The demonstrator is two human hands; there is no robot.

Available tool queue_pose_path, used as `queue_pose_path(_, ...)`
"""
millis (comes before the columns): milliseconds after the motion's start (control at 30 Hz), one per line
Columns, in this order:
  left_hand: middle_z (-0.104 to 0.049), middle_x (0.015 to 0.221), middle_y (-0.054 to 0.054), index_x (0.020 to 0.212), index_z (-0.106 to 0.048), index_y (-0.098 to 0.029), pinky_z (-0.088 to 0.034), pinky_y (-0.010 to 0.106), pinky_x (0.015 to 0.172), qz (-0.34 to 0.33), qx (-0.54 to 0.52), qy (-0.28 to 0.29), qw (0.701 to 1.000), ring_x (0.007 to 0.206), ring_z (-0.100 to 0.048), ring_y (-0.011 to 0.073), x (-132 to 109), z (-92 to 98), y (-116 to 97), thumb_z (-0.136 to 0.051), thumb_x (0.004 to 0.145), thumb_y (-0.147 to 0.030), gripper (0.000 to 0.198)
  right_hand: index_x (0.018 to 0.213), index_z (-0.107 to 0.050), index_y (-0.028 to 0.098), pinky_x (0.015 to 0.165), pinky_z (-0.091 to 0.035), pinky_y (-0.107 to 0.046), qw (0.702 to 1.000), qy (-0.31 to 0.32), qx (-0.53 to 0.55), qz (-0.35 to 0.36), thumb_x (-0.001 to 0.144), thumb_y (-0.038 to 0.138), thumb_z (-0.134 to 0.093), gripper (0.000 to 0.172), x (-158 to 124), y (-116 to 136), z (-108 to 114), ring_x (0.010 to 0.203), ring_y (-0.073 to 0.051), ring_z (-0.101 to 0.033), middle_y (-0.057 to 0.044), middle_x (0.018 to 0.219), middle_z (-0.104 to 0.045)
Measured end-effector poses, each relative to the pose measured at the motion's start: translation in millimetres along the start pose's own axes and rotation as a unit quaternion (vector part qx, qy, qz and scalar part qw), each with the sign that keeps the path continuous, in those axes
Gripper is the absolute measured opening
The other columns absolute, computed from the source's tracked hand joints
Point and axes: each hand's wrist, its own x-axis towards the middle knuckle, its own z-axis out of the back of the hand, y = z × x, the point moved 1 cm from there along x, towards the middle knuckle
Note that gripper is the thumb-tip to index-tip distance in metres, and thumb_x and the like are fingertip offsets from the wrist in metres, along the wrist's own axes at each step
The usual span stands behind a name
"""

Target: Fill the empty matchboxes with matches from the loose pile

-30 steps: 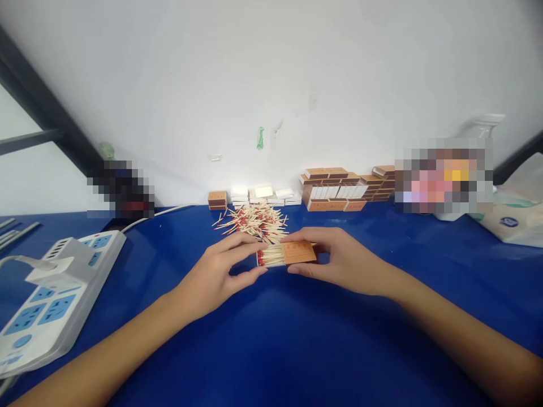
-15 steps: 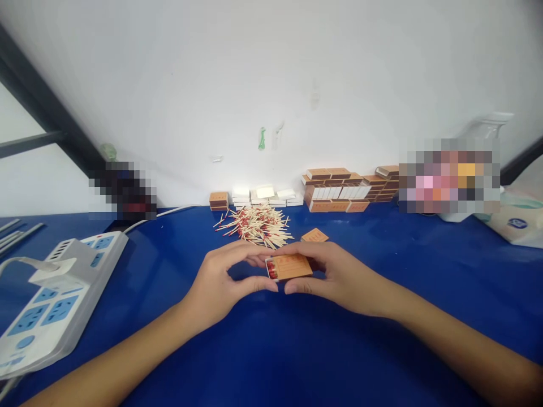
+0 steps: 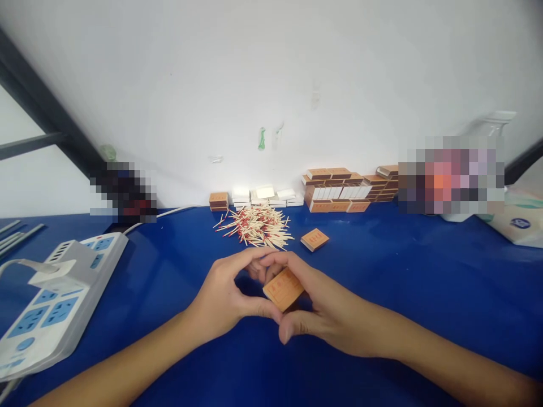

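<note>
An orange matchbox (image 3: 283, 289) is gripped between both hands just above the blue table (image 3: 382, 271), tilted, with its tray pushed fully in. My left hand (image 3: 227, 297) pinches its left end with thumb and fingers. My right hand (image 3: 318, 305) wraps around its right side. A heap of loose red-tipped matches (image 3: 257, 225) lies just beyond the hands. One closed matchbox (image 3: 314, 239) lies on the table to the right of the heap.
Stacked orange matchboxes (image 3: 339, 189) and white inner trays (image 3: 265, 195) line the wall at the back. A white and blue power strip (image 3: 51, 294) lies at the left. A plastic bag (image 3: 520, 220) rests at the far right.
The tray of matches has slid fully into the box. Both hands have drawn the box toward me and tilted it. A second matchbox behind the hands has come into view.
</note>
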Motion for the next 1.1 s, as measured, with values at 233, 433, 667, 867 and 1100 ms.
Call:
queue_pose_path(233,-0.080,0.093,-0.001,0.108,-0.075,-0.023,-0.060,0.028,0.077,-0.051,0.104,-0.041,0.992,0.080,-0.074,0.0166,-2,-3.1,-5,-0.086,0.079,-0.024,0.030,0.154,-0.025,0.024,0.092,-0.053,-0.039,0.995,-0.044,-0.089,0.012,0.105,0.062,-0.046,0.066,-5,-6,7,0.107,-0.024,-0.062,-0.013,0.123,-0.060)
queue_pose_path(433,-0.079,0.097,0.002,0.103,-0.076,-0.022,-0.058,0.030,0.080,-0.053,0.190,-0.047,0.979,0.087,-0.072,0.0178,22,33.9,-1,-0.082,0.083,-0.032,0.022,0.162,-0.016,0.023,0.085,-0.054,-0.043,0.975,-0.080,-0.207,0.016,0.105,0.066,-0.040,0.075,-2,-12,14,0.098,-0.026,-0.064,-0.017,0.133,-0.060)
queue_pose_path(667,-0.079,0.095,0.007,0.111,-0.079,-0.018,-0.060,0.035,0.079,0.114,0.283,-0.183,0.934,0.083,-0.073,0.0214,76,120.4,61,-0.073,0.086,-0.046,0.037,0.157,-0.032,0.019,0.085,-0.052,-0.043,0.944,-0.127,-0.306,0.013,0.107,0.063,-0.037,0.067,5,-18,34,0.091,-0.025,-0.065,-0.013,0.119,-0.067)
queue_pose_path(867,-0.080,0.095,0.009,0.114,-0.078,-0.016,-0.059,0.037,0.082,0.127,0.301,-0.200,0.924,0.083,-0.074,0.0239,89,124.2,88,-0.071,0.086,-0.042,0.039,0.132,-0.058,0.018,0.083,-0.048,-0.039,0.926,-0.161,-0.341,0.012,0.109,0.058,-0.035,0.051,10,-24,52,0.093,-0.025,-0.065,-0.010,0.107,-0.072)
queue_pose_path(1100,-0.080,0.098,0.007,0.114,-0.075,-0.019,-0.057,0.038,0.090,0.061,0.367,-0.198,0.907,0.092,-0.075,0.0243,77,111.3,88,-0.069,0.092,-0.040,0.031,0.102,-0.070,0.021,0.073,-0.047,-0.034,0.869,-0.222,-0.441,0.022,0.106,0.049,-0.050,0.035,8,-24,78,0.083,-0.022,-0.065,-0.007,0.094,-0.071)
